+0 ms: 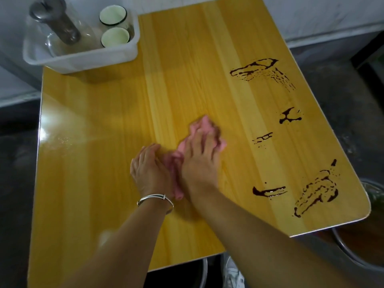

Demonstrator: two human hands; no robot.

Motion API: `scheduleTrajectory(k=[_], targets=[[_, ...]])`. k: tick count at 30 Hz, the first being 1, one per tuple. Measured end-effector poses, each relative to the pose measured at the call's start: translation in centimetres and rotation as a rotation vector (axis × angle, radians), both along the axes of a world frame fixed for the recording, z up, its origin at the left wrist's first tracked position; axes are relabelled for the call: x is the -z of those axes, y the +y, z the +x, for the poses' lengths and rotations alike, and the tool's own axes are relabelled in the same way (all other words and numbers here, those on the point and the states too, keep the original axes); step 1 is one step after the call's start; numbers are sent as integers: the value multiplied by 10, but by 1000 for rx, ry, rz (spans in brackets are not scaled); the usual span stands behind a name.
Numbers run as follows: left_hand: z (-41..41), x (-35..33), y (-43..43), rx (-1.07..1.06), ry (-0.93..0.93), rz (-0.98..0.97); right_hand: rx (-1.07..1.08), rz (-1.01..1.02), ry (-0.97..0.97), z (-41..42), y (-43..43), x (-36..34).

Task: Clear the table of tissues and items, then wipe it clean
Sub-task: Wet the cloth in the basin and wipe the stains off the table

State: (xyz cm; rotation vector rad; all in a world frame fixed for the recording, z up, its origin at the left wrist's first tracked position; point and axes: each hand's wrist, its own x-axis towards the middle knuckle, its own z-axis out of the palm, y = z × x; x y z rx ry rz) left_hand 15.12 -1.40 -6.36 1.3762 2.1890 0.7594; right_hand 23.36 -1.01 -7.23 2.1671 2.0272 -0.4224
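Both grips unclenched: pink cloth (196, 125) lies pressed under right hand (201, 161), touching left hand (149, 171).

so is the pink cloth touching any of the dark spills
No, the pink cloth sits mid-table under the right hand, with bare wood between it and the dark spills along the right edge.

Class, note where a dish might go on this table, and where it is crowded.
Free: the left half of the table, white tub to near edge; the far strip between tub and dark spills. Crowded: the stained right side, and the centre, with left hand and right hand at the pink cloth.
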Motion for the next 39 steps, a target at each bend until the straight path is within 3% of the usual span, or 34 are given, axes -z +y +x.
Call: scheduleTrajectory(k=[3,6,10,12,17,21,25,27,31,33,36,39], targets=[[-7,-4,-5,-6,14,-18,-106,5,15,-10,8,-13],[-13,-3,-9,11,49,-9,-377,52,-1,30,35,-7],[-13,0,-11,-9,58,-18,-6,27,-36,74,65,-11],[-12,2,-14,-28,50,-27,5,7,-47,62,60,-16],[-1,1,-15,-68,26,9,-358,107,97,-1,14,0],[3,-5,-12,-70,45,23,-552,121,66,30,39,0],[0,-9,-14,-103,33,-10,-132,62,46,71,67,-13],[-5,-10,-19,-114,30,-25,-67,23,13,58,65,-16],[-12,-11,-34,-112,29,-33,-242,106,5,-6,5,-6],[-17,-13,-42,-94,22,-38,-323,60,123,-26,-30,-9],[-30,-18,-57,-43,25,-28,-559,30,112,-9,-35,-6],[-53,-21,-72,21,57,-14,-216,27,-2,26,-33,-13]])
